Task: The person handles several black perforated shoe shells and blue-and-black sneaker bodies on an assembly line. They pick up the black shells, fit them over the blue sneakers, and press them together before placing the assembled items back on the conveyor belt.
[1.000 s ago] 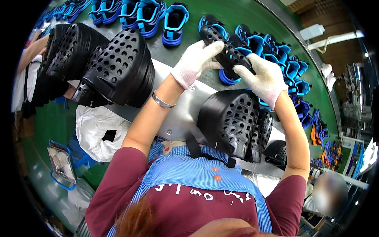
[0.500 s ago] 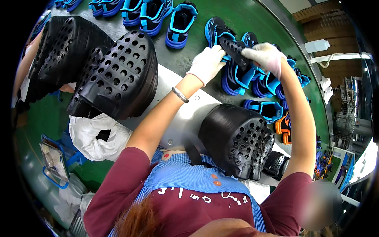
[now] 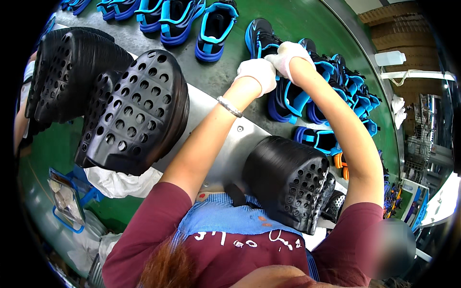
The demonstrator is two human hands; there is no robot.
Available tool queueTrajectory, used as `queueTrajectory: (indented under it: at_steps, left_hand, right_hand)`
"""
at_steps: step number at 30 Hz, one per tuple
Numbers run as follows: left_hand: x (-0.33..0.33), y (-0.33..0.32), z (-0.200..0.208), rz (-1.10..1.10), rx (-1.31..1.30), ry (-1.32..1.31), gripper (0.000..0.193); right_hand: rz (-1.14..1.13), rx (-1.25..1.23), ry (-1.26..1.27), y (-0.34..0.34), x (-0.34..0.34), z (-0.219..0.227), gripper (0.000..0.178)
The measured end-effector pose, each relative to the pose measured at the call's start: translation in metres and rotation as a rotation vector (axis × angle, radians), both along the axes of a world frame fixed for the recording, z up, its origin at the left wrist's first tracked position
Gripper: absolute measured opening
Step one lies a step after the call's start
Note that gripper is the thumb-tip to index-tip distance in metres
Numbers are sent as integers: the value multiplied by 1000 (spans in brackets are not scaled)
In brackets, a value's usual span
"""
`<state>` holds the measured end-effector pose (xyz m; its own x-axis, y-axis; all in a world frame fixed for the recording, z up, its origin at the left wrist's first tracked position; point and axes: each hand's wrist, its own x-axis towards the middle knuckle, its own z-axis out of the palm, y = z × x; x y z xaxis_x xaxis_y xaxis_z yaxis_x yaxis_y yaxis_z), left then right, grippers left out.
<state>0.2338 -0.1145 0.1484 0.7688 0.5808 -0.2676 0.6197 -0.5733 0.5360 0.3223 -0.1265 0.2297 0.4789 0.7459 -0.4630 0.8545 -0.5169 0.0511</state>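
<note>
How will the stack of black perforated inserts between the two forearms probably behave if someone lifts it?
The stack may slide apart, since its side shows many thin layers nested together. Each layer is probably light for its size, being thin and full of holes. The glossy surface suggests smooth plastic, perhaps a little slippery.

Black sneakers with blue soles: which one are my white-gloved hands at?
The black, blue-soled sneaker whose toe shows just beyond your left hand and right hand; the others lie to either side.
</note>
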Motion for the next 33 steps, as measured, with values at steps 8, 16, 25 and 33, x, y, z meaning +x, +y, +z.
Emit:
queueTrajectory:
  at_steps: [8, 16, 25, 33]
  left_hand:
    - [2, -3, -11, 72, -8, -16, 33]
    - [3, 7, -5, 7, 4, -4, 30]
    - [2, 11, -3, 5, 28, -30, 31]
    - [-4, 14, 11, 16, -35, 131, 36]
  right_hand:
    - [111, 44, -47, -6, -4, -8, 42]
    - [233, 94, -73, 21, 12, -34, 30]
    - [431, 72, -303, 20, 10, -28, 33]
    - [398, 151, -141, 31, 10, -27, 38]
